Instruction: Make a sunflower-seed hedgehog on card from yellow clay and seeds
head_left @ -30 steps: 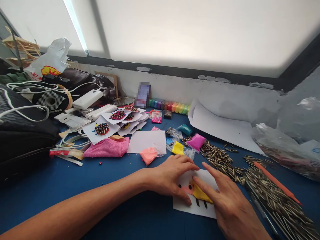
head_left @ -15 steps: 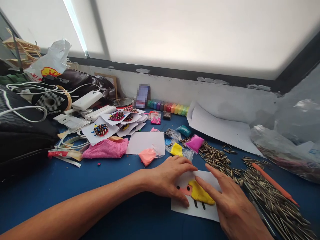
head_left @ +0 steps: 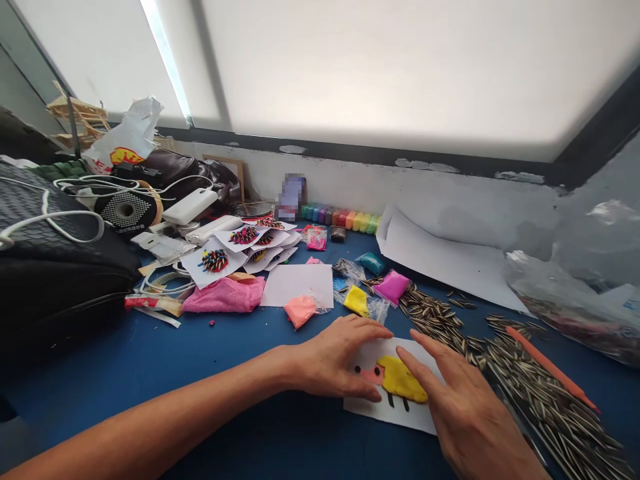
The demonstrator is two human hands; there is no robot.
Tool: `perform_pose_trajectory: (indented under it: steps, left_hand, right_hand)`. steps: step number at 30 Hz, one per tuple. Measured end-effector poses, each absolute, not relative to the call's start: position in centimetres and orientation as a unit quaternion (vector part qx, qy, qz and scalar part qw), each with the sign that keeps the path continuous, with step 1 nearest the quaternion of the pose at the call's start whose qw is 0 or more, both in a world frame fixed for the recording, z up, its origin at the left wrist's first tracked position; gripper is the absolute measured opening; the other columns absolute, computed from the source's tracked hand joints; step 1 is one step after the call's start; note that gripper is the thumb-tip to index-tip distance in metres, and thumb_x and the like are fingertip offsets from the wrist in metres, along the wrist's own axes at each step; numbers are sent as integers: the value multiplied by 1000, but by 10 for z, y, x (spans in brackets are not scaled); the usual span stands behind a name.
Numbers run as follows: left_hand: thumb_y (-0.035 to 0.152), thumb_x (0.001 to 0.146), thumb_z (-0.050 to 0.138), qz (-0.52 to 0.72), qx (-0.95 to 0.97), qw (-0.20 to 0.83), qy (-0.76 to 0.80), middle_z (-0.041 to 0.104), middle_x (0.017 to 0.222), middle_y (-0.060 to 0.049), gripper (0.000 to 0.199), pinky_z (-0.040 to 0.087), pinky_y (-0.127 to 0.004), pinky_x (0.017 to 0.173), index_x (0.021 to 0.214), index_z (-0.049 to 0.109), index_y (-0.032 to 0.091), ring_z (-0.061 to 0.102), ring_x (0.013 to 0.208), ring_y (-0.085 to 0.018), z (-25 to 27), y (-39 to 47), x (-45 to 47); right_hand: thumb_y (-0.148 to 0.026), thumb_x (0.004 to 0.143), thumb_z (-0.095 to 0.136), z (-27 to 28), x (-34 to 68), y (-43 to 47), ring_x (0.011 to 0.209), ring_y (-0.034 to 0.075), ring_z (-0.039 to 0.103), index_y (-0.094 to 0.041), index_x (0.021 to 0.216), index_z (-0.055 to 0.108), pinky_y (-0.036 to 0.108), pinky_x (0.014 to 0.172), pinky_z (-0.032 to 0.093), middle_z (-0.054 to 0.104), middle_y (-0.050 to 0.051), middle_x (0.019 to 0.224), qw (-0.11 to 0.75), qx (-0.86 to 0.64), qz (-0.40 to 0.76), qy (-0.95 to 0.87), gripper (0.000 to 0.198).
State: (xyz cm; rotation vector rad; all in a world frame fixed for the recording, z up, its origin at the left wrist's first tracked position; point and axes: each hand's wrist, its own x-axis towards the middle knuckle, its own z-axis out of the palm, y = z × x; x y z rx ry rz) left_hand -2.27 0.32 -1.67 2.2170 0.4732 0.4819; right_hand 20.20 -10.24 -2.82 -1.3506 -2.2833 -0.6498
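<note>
A white card (head_left: 373, 415) lies on the blue table between my hands. Pressed on it are a flat yellow clay shape (head_left: 400, 379), a pink clay piece with two black dots (head_left: 371, 375) and two short black strips below. My left hand (head_left: 340, 360) rests over the card's left side, thumb and fingers spread around the pink piece. Over the right side is my right hand (head_left: 457, 393), its fingers stretched out and apart, the index fingertip by the yellow clay's upper edge. Neither hand holds anything.
Sunflower seeds (head_left: 550, 393) lie heaped at the right beside an orange stick (head_left: 550, 367). Clay packets, including yellow (head_left: 357, 301), orange (head_left: 300, 311) and magenta (head_left: 393, 287), lie beyond my hands. Seed-decorated cards (head_left: 215, 261) and a pink cloth (head_left: 225, 295) sit left, near a black bag (head_left: 60, 267).
The view has shifted slightly left. My right index finger has lifted a little off the yellow clay, and my left hand has moved slightly. The card stays in place.
</note>
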Motion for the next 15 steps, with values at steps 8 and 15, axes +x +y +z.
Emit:
perform_pose_trajectory:
  steps: [8, 15]
  left_hand:
    - [4, 77, 52, 279, 848, 361, 269, 62, 122, -11, 45, 43, -42, 106, 119, 63, 17, 56, 118, -25, -27, -3, -25]
    - [47, 74, 81, 196, 887, 344, 239, 50, 145, -17, 80, 33, -50, 114, 140, 52, 14, 43, 136, -34, -18, -7, -29]
  right_hand:
    - [-12, 91, 46, -27, 206, -104, 108, 24, 70, -21, 112, 65, 40, 79, 62, 68, 15, 125, 227, -494, -180, -820, 30]
    - [-14, 93, 46, -27, 206, -95, 109, 23, 71, -23, 110, 66, 37, 80, 63, 70, 12, 124, 234, -502, -145, -820, 28]
